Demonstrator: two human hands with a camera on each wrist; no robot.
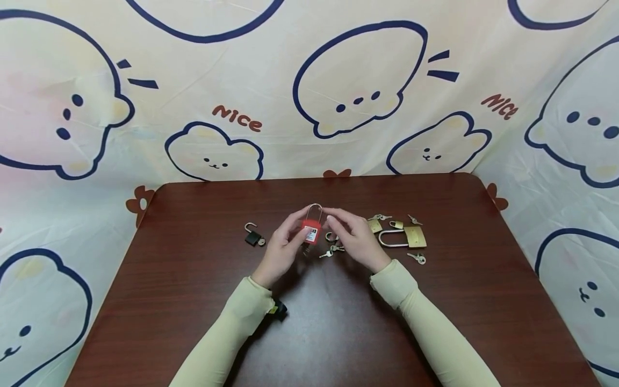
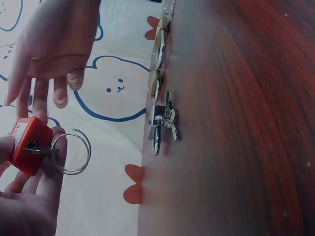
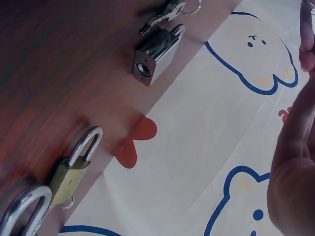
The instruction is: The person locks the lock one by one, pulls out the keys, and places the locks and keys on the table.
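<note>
My left hand (image 1: pixel 280 250) holds a red padlock (image 1: pixel 314 224) upright, its thumb on the white label at the front and its fingers behind. The thin metal shackle (image 1: pixel 315 205) points up. In the left wrist view a key (image 2: pixel 42 151) sits in the bottom of the padlock, with a wire key ring (image 2: pixel 89 153) hanging from it. My right hand (image 1: pixel 359 242) is just right of the padlock, fingers extended, fingertips close by the shackle. In the right wrist view only part of this hand (image 3: pixel 298 157) shows, at the right edge.
A black padlock (image 1: pixel 252 238) with its shackle swung open lies on the left of the brown table (image 1: pixel 193 322). On the right lie a large brass padlock (image 1: pixel 416 236), a small brass one (image 1: pixel 396 224) and loose keys (image 1: pixel 418 258). Another padlock (image 3: pixel 160 59) with keys lies partly behind my right hand.
</note>
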